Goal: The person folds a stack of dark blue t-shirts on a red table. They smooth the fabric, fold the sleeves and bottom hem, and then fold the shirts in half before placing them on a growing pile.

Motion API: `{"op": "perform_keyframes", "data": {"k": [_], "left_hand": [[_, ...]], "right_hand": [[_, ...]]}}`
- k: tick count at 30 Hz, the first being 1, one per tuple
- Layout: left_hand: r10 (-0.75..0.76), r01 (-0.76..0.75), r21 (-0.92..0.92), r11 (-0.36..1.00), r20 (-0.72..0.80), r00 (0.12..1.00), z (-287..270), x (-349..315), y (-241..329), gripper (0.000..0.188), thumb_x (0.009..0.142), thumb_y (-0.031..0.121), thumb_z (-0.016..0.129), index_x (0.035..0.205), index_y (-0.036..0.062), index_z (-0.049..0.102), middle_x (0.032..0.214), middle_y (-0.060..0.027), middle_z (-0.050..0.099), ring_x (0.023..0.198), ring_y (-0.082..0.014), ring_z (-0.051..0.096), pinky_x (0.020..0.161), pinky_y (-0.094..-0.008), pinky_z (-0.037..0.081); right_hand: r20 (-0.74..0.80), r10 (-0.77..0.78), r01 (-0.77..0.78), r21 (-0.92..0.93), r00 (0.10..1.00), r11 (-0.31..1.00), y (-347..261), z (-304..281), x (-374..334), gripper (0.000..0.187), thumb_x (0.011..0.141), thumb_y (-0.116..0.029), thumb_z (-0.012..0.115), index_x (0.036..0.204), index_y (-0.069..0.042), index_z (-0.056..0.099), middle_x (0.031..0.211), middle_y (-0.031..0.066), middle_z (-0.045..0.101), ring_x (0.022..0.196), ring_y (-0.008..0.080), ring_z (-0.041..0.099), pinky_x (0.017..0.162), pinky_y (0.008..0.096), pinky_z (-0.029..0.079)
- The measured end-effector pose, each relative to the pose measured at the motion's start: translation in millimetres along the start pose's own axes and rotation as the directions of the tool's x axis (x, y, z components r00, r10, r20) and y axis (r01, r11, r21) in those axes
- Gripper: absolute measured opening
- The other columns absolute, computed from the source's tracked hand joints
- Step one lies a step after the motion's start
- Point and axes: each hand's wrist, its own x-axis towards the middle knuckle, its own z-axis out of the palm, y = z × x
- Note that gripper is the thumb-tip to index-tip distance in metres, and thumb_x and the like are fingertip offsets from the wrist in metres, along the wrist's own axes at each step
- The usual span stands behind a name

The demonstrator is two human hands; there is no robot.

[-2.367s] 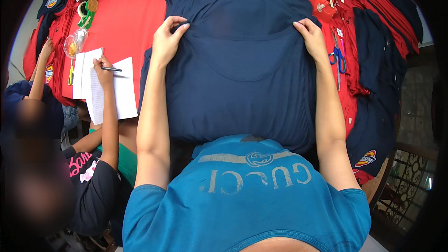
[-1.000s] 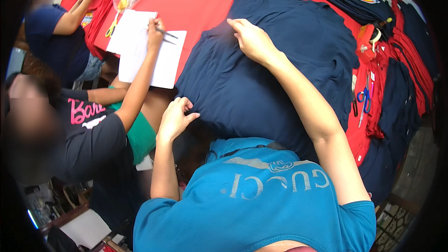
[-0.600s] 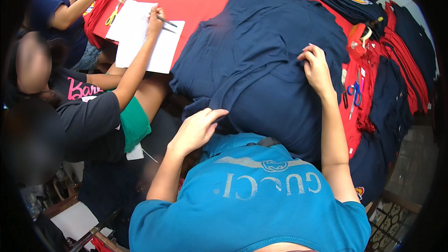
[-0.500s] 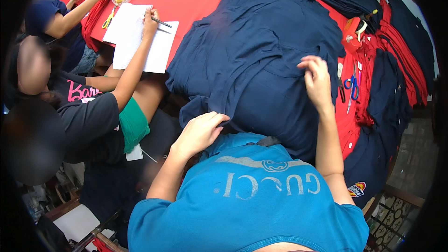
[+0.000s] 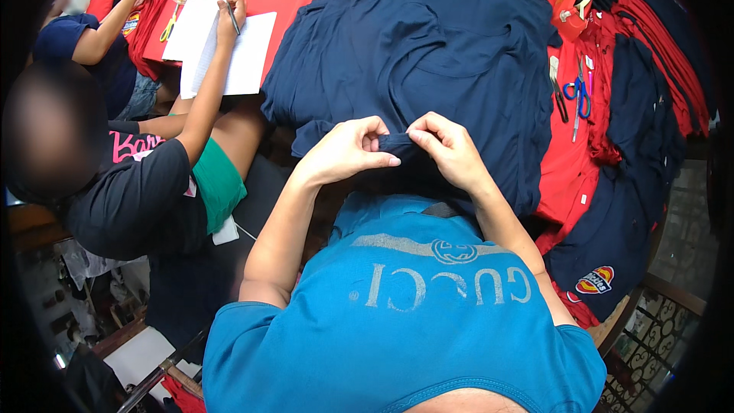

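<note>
Across the table in front of me spreads a dark navy knit garment [image 5: 459, 53], rumpled and in soft folds. A hemmed edge of it is raised near my chest. My left hand [image 5: 355, 145] pinches this edge between thumb and fingers. Close by on the right, my right hand [image 5: 451, 149] grips the same edge with thumb and fingertips. A short stretch of the hem shows between the two hands. The rest of the cloth drapes away over the table.
To my left a seated person writes with a pen [image 5: 232, 17] on white paper [image 5: 229, 53]. Another person sits farther back. Blue-handled scissors [image 5: 579, 95], a dark-handled tool [image 5: 560, 90] and a red tape dispenser [image 5: 569, 15] lie at right on red cloth. Navy and red garments [image 5: 634, 130] hang over the right edge.
My right hand has come down and left from the garment's right side to take the hem. My left hand has moved up and right slightly, lifting the edge.
</note>
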Motion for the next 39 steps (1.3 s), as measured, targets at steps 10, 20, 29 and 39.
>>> {"op": "perform_keyframes", "data": {"k": [10, 20, 29, 39], "left_hand": [[0.249, -0.242, 0.060, 0.968, -0.169, 0.954, 19, 4, 9, 0.014, 0.090, 0.013, 0.064, 0.086, 0.0011, 0.059, 0.076, 0.0014, 0.051, 0.072, -0.0065, 0.045, 0.062, -0.0235, 0.038], [0.710, -0.438, 0.654, 0.617, -0.223, 0.668, 42, 145, 86, 0.023, 0.086, 0.027, 0.070, 0.092, 0.0053, 0.063, 0.101, -0.0106, 0.059, 0.086, -0.0290, 0.061, 0.074, -0.0363, 0.050], [0.653, -0.421, 0.743, 0.521, -0.029, 0.757, 118, 303, 111, 0.026, 0.080, 0.023, 0.065, 0.101, 0.0081, 0.070, 0.108, -0.0192, 0.065, 0.099, -0.0352, 0.064, 0.090, -0.0411, 0.051], [0.345, -0.183, 0.350, 0.919, -0.484, 0.804, -47, 219, 32, 0.035, 0.088, 0.006, 0.062, 0.123, 0.0064, 0.062, 0.116, -0.0106, 0.063, 0.101, -0.0140, 0.063, 0.085, -0.0284, 0.049]], "right_hand": [[-0.183, -0.098, 0.102, 0.010, 0.978, 0.995, 1, -2, -19, 0.014, 0.090, -0.008, 0.059, 0.101, 0.000, 0.064, 0.092, 0.0085, 0.060, 0.078, 0.0163, 0.056, 0.071, 0.0282, 0.046], [-0.704, 0.033, -0.355, -0.317, 0.710, 0.879, 29, -80, -127, 0.017, 0.087, -0.010, 0.064, 0.101, -0.002, 0.063, 0.097, 0.0107, 0.060, 0.080, 0.0229, 0.060, 0.071, 0.0323, 0.048], [-0.787, -0.127, -0.479, -0.486, 0.604, 0.731, 61, -60, -158, 0.025, 0.079, -0.009, 0.073, 0.098, 0.000, 0.059, 0.089, 0.0158, 0.057, 0.078, 0.0297, 0.058, 0.069, 0.0391, 0.048], [-0.104, -0.171, 0.090, -0.534, 0.980, 0.840, 27, -11, -75, 0.042, 0.083, -0.003, 0.062, 0.125, -0.007, 0.055, 0.099, 0.0137, 0.058, 0.092, 0.0314, 0.058, 0.080, 0.0410, 0.048]]}}
